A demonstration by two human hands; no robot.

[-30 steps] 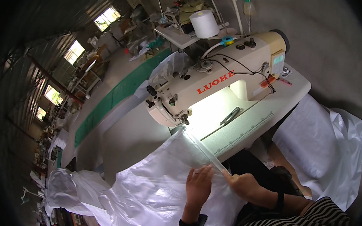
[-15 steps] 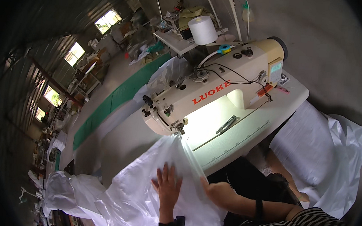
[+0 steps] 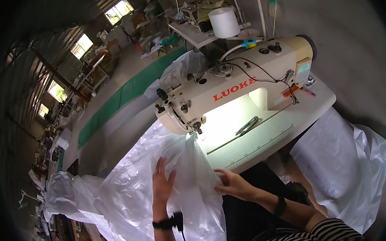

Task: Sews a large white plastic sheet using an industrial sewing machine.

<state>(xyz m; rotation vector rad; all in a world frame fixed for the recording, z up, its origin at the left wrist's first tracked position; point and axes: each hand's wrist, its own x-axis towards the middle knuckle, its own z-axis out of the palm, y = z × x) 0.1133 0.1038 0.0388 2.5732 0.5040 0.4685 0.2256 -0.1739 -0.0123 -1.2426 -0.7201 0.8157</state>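
Note:
Thin white plastic sheeting (image 3: 142, 206) runs up under the needle area of a sewing machine (image 3: 231, 85) and drapes down toward me. Creases fan out from the presser foot (image 3: 196, 129), which hides the stitching point. My left hand (image 3: 163, 183) lies on the sheeting below the machine head, fingers stretched and thumb apart. At the sheeting's right edge, by the front of the machine bed, my right hand (image 3: 237, 185) has its fingers bent round that edge. Grey thread snips (image 3: 247, 125) rest on the lit machine bed (image 3: 263, 139).
More white sheeting (image 3: 333, 166) hangs at the right, beside my leg. A white thread cone (image 3: 223, 23) stands behind the machine. Dark cables (image 3: 254, 77) loop over its arm. A green strip (image 3: 128, 91) and cluttered workbenches extend to the far left.
My left hand has moved left and slightly up over the sheeting. My right hand has moved up along its edge toward the machine bed. The sheeting is more creased below the needle.

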